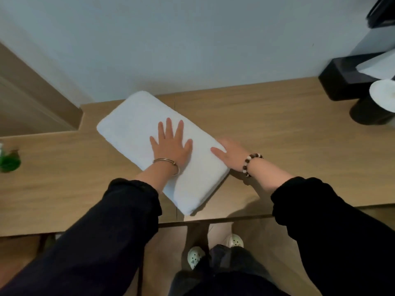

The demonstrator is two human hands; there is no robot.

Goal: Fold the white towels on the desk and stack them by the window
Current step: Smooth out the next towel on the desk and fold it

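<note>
A white towel [136, 122], folded into a long thick rectangle, lies slantwise on the wooden desk [277, 133], running from the back wall toward the front edge. My left hand [172, 144] lies flat on top of it with the fingers spread, pressing down. My right hand [232, 155] rests against the towel's right long edge, thumb on top of the towel; its fingers are hidden from view beside the edge.
A black box [350, 80] with white paper [382, 67] sticking out stands at the back right. In front of it stands a dark cylinder [372, 114] with a white top. A green object [9, 160] sits at the left edge. A wall [171, 39] runs behind the desk.
</note>
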